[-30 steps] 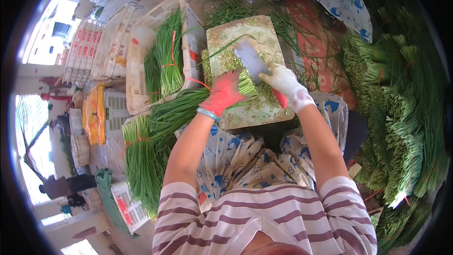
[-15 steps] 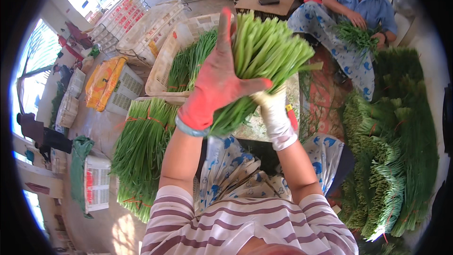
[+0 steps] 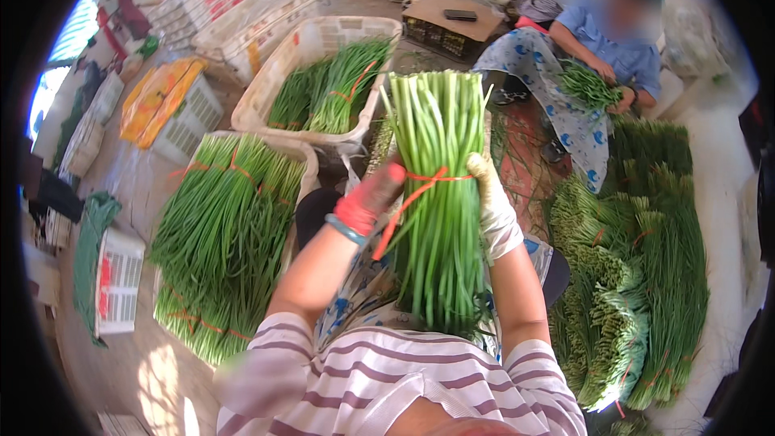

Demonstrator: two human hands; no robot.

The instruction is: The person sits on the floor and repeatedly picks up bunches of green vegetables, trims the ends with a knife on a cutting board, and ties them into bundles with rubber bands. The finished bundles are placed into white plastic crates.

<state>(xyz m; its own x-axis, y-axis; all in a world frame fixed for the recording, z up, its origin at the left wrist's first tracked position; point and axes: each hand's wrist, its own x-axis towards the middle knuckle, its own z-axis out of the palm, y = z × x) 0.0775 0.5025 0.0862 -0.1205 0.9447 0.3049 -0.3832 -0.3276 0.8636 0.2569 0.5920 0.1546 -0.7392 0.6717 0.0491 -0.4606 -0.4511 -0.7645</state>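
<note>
A thick bunch of garlic chives stands upright in front of my chest, pale cut stems at the top and dark leaves hanging towards my lap. An orange tie circles it below the stem ends, with a loose tail slanting down on the left. My left hand, in a red glove, presses the bunch's left side at tie height, fingers partly hidden behind it. On the opposite side my right hand, in a white glove, grips it, thumb in front and other fingers hidden.
Tied chives overfill a crate on my left. Another crate with bunches stands beyond it. A large chive pile lies on my right. A seated person handles greens at far right, near a cardboard-topped crate.
The bunch has turned from tilted to upright and come lower, closer to me. My left hand, spread across it before, now holds its side. The orange tie around it now shows.
</note>
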